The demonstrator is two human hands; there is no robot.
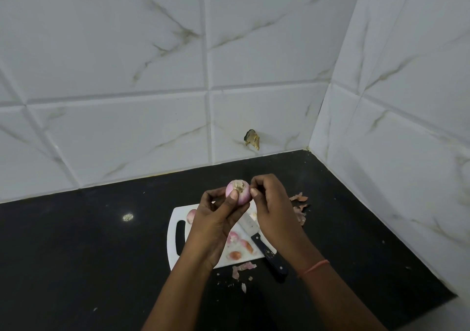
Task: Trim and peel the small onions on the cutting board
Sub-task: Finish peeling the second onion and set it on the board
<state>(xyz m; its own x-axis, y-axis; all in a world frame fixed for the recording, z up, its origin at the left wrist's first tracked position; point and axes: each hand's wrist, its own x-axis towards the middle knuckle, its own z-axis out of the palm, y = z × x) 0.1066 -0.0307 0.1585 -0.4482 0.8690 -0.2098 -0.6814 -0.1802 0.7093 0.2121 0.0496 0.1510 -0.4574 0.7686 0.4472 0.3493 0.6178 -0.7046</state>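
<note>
The person holds a small pink onion (238, 192) up above the white cutting board (178, 222), the left hand (216, 222) curled round it with the thumb pressed on its front, root end facing up. The right hand (270, 203) has its fingertips pinched against the onion's right side, at the edge of the skin. Both forearms cross over the board and hide much of it; what shows is another onion (191, 215) near the far left corner, a few pinkish cut pieces (236, 239) and a small orange-brown one (235, 255) near the front edge. A black-handled knife (267, 250) lies slantwise, blade on the board and partly under the hands, handle hanging off onto the counter. Dry peelings (299, 204) sit just beyond the right hand, and more scraps (243, 267) lie at the board's near edge (a scatter of crumbs too). The black countertop (89, 254) runs into a corner of white marbled wall tiles (127, 63), one of them chipped (252, 139) low down.
</note>
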